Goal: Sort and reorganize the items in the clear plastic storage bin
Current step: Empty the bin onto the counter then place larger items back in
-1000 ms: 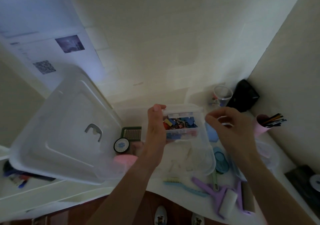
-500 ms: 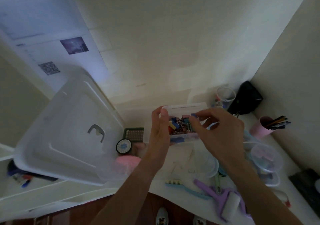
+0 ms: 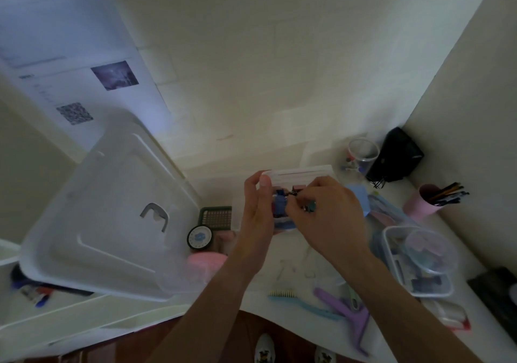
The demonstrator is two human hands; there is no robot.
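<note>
My left hand (image 3: pixel 258 217) grips the left side of a small clear box (image 3: pixel 299 175), held above the white table with its lid tipped up at the back. Colourful binder clips (image 3: pixel 279 204) fill the box. My right hand (image 3: pixel 327 217) reaches into it from the right, fingertips pinched on a small dark clip near the top, and covers most of the contents. The big clear bin's lid (image 3: pixel 106 214) leans at the left. A clear container (image 3: pixel 391 262) with small items and a round clear lid sits at the right.
On the table lie a green grid tray (image 3: pixel 216 217), a round black dial (image 3: pixel 199 237), a pink item (image 3: pixel 207 259), a teal brush (image 3: pixel 296 299) and a purple squeegee (image 3: pixel 349 315). A clear cup (image 3: pixel 362 152), a black object (image 3: pixel 397 158) and a pink pencil cup (image 3: pixel 425 203) stand at the back right.
My right hand came in from the right and its fingers now reach into the small box. The left hand lifted the box slightly and its lid now stands up.
</note>
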